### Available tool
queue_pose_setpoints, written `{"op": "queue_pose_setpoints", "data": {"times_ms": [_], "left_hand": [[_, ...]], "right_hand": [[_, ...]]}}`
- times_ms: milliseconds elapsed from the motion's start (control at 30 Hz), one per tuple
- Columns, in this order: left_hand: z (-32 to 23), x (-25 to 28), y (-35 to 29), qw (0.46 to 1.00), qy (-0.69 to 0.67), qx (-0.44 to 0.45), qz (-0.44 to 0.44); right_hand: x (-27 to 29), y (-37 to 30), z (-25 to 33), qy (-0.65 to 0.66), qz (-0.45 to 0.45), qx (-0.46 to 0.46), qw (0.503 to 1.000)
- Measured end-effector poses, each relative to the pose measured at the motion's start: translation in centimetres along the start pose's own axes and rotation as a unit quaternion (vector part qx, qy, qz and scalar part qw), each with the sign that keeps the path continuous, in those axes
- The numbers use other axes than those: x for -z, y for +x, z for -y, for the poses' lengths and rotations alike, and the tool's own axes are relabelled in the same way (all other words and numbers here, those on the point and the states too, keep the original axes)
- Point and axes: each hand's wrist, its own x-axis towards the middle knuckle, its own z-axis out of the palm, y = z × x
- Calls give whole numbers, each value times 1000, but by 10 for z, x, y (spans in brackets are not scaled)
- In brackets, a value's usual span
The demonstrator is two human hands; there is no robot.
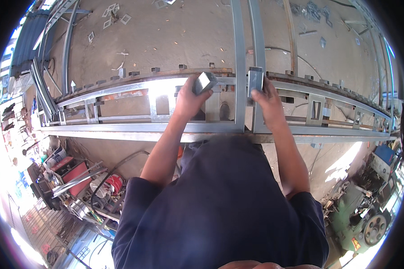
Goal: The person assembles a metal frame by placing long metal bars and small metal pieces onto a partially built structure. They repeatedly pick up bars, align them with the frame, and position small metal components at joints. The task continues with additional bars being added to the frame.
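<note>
My left hand is closed around a short piece of square metal tube, its bright end tilted up. My right hand grips a short grey rectangular metal piece, thumb on its near part and fingers along its right side. Both hands are above a long silvery metal frame lying crosswise in front of me. Between them a long square tube runs away from me. A second long tube lies parallel to it, passing under the piece in my right hand.
Short tube stubs line the frame's far rail. Cut metal pieces litter the floor at the far right. A red box and a red coil are at the lower left. A green machine with a wheel stands at the lower right.
</note>
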Motion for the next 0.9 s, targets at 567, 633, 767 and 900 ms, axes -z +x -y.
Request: {"op": "queue_pose_setpoints", "data": {"times_ms": [567,633,767,900], "left_hand": [[-36,-35,-78,752,-545,37,370],[-56,-59,-88,746,-500,60,435],[-89,-127,-113,760,-384,75,519],[-129,-224,-142,769,-268,45,578]], "right_hand": [[-16,-122,25,183,-92,13,979],[4,-142,2,216,-122,38,968],[60,-192,-41,111,-256,14,960],[146,-257,-48,266,-264,65,925]]}}
